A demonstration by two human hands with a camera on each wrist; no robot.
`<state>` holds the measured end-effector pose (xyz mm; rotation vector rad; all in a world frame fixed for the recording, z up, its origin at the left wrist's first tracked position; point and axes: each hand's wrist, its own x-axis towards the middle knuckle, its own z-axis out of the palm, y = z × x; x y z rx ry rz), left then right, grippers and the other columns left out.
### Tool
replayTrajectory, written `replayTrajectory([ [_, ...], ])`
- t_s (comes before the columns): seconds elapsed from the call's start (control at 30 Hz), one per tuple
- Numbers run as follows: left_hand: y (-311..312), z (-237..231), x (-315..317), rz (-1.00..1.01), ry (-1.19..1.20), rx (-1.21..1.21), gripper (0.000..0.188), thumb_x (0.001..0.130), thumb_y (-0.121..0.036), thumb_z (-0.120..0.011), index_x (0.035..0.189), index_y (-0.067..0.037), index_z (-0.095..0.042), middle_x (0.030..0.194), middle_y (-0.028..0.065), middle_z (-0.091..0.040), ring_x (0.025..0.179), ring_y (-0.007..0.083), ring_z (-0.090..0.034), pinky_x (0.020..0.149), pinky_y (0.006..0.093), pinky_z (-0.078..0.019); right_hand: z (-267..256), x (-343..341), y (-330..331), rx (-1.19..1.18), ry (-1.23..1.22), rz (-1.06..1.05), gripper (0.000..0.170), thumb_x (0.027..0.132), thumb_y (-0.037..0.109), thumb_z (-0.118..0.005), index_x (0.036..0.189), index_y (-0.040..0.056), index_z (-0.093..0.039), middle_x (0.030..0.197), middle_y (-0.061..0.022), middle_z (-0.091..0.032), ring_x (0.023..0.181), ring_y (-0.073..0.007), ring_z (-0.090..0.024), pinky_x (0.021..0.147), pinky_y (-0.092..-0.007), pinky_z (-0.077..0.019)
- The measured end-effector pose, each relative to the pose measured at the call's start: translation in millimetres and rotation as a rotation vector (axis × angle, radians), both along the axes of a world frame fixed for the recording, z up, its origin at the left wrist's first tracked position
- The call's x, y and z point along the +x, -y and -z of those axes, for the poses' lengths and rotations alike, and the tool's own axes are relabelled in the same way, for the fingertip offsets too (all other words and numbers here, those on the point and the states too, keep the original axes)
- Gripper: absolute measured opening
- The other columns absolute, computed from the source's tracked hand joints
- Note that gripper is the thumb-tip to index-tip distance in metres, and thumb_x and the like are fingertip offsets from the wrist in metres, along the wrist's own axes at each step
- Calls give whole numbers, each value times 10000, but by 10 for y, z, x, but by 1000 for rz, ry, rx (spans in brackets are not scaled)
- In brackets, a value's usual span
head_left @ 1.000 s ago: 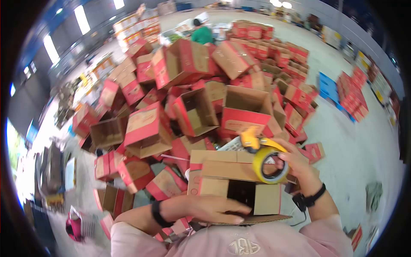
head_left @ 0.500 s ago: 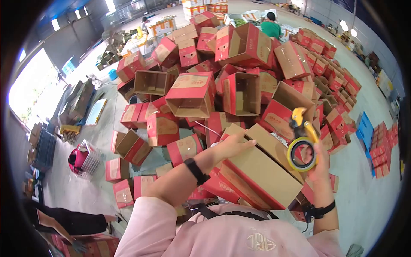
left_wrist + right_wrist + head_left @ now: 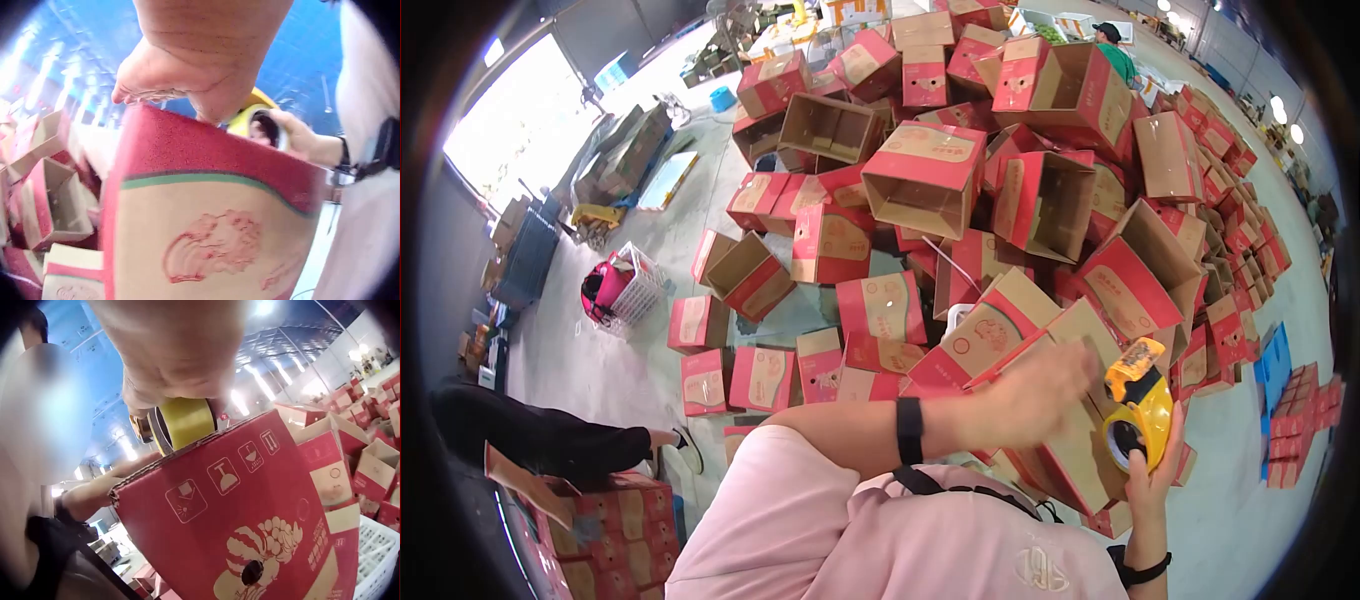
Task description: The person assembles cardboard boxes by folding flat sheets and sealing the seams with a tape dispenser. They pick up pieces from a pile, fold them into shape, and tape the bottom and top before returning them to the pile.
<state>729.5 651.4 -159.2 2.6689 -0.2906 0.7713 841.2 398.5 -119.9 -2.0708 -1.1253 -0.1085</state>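
Note:
A red-and-tan cardboard carton stands tilted in front of my body, its top flaps folded down. My left hand, blurred in the head view, is over the top of the carton; in the left wrist view the fingers reach across its upper edge. My right hand grips a yellow tape dispenser with a roll of yellow tape, the thumb at the roll's core. The dispenser is at the carton's right end, close over the top edge in the right wrist view.
A big heap of red-and-tan cartons rises ahead. Part of a white plastic crate shows beside the carton. At left stand a white basket and another person's leg by stacked cartons. A blue pallet lies at right.
The carton's open top has been covered by its flaps, and the carton has turned. My left hand has slid along the top toward the dispenser, which has come down to the carton's right end.

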Motion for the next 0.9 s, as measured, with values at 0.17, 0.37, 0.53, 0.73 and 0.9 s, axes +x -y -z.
replayTrajectory([
  [0.17,30,-76,-80,228,-263,33,934,703,-562,-655,1361,37,-372,1423,173,-374,1356,299,-305,1132,427,-192,-492,719,-366,55,-432,152,461,879,186,-572,1277,-14,-452,1249,-120,-519,1113,-214,-542,868,-288,-463],
  [0.37,43,-6,-90,187,-180,44,849,743,-546,-623,1331,34,-428,1410,159,-395,1343,301,-323,1123,423,-210,-1128,1251,-2836,-381,-57,-409,356,825,332,-684,934,-3,-631,813,-38,-633,743,-141,-621,658,-289,-502],
  [0.53,39,22,-83,185,-249,59,878,772,-583,-550,1369,36,-373,1420,153,-381,1357,300,-284,1135,430,-174,-563,394,-4209,-1104,65,-548,397,752,391,-688,829,2,-681,754,-110,-664,703,-203,-630,622,-355,-493],
  [0.73,74,75,-89,176,-180,30,840,727,-544,-603,1311,39,-448,1381,147,-430,1321,294,-345,1127,421,-204,-932,176,-3567,-1483,199,-602,398,773,373,-663,923,5,-674,808,-147,-676,767,-252,-659,662,-383,-504],
  [0.9,70,120,-82,93,30,87,673,713,-436,-648,1201,13,-534,1262,120,-519,1228,285,-455,1063,407,-325,-1615,390,-2272,-946,243,-538,352,777,354,-629,900,26,-669,749,-159,-646,713,-299,-632,632,-391,-480],
])
